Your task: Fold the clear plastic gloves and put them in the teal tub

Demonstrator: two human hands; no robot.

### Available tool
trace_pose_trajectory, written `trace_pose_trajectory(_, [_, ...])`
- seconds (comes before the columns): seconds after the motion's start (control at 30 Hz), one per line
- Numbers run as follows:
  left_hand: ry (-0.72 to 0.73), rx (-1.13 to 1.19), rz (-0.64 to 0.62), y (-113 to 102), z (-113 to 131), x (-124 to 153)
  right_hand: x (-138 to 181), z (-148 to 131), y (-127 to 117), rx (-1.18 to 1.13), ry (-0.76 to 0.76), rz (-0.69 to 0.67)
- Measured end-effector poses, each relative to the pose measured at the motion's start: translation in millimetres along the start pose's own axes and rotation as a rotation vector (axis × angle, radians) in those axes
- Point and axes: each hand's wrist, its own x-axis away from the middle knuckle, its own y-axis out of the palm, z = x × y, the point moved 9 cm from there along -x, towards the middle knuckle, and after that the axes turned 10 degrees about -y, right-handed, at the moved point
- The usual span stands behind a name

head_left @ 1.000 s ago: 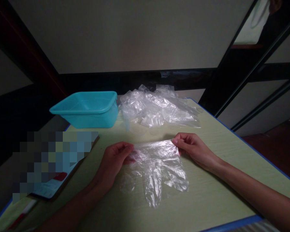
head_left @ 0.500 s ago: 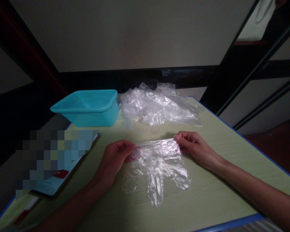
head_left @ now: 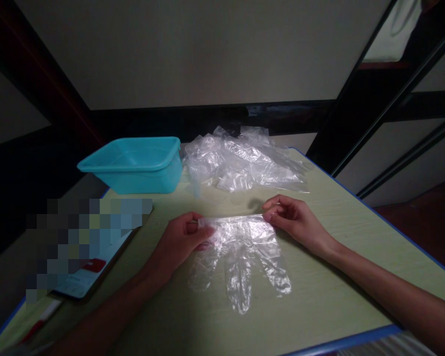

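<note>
Glove (head_left: 241,237), clear and thin, spreads over the tabletop (head_left: 319,301), its fingers toward the near edge. The left hand (head_left: 181,240) pinches one cuff corner, the right hand (head_left: 296,220) the other, apparently to hold the opening straight. Plastic pile (head_left: 248,163) by the far edge, tub (head_left: 144,179) at the far left corner and device (head_left: 102,253) along the left edge seem set aside for working room.

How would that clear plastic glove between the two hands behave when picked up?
The clear plastic glove would probably hang limp, since its film looks thin and wrinkled. It is likely very light for its size, as the tabletop shows through it. Its glossy highlights suggest smooth plastic that may be slippery.
</note>
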Motion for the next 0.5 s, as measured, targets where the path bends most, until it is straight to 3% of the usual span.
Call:
trace_pose_trajectory(0.13, [-0.036,-0.082,-0.033,-1.3,-5.0,-8.0,-1.6,1.5,-1.2,0.032,-0.004,-0.022])
trace_pose_trajectory(0.3, [0.030,-0.107,0.010,-11.5,2.7,-11.6,1.3,1.6,8.0,0.005,0.021,-0.106])
trace_pose_trajectory(0.5, [0.172,-0.136,0.064,-21.4,18.4,-16.0,19.4,1.3,37.6,-0.134,0.105,-0.360])
